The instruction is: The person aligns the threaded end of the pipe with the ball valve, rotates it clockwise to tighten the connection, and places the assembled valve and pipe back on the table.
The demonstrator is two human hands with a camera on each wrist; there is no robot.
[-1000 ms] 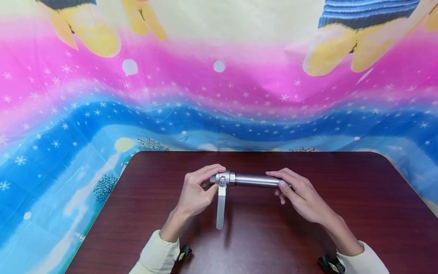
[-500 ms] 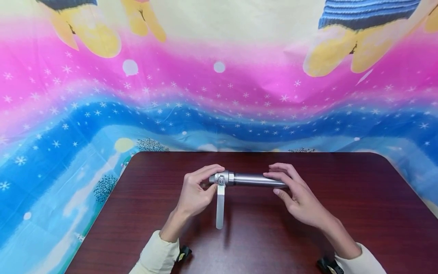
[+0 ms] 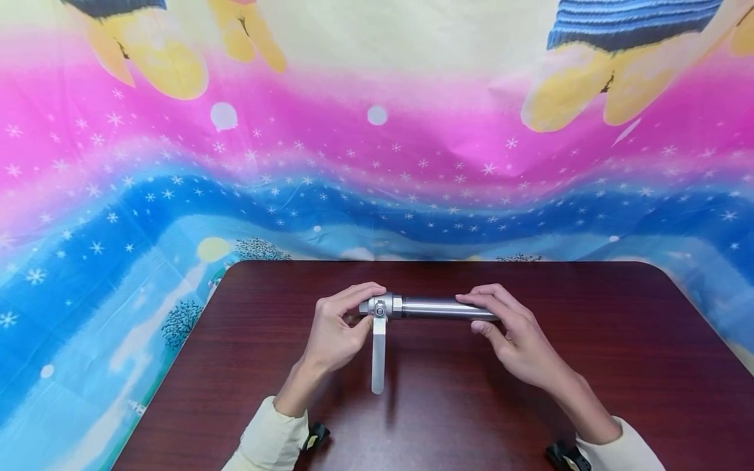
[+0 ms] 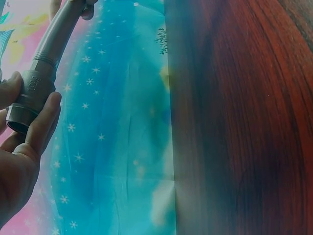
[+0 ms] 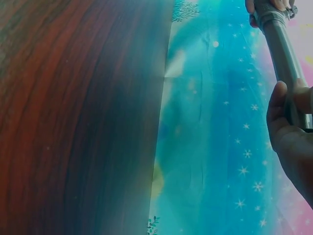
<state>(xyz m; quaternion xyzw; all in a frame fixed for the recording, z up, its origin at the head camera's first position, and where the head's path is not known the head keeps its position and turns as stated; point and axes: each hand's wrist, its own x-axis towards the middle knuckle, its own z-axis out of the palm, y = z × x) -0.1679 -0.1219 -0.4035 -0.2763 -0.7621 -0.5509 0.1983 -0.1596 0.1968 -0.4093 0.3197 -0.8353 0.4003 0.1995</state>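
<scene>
A steel ball valve (image 3: 389, 303) is joined to a smooth metal pipe (image 3: 432, 307), both held level above the table. My left hand (image 3: 338, 330) grips the valve body between thumb and fingers at its left end. From the valve, a flat lever handle (image 3: 379, 360) points toward me. At the pipe's right end, my right hand (image 3: 524, 340) holds it, fingers on the far side and thumb on the near side. The left wrist view shows the valve's open end (image 4: 18, 121) and threads where the pipe enters. In the right wrist view, fingers wrap the pipe (image 5: 283, 54).
A dark red-brown wooden table (image 3: 448, 412) with rounded far corners lies beneath both hands. Behind it hangs a colourful printed cloth (image 3: 377, 163) with snowflakes. Black straps (image 3: 317, 437) sit at the cuffs of pale sleeves (image 3: 273, 432).
My right hand loosened on the pipe, its thumb and fingers spreading, then closed around the end again. The pipe and valve shifted very slightly left. My left hand keeps its grip.
</scene>
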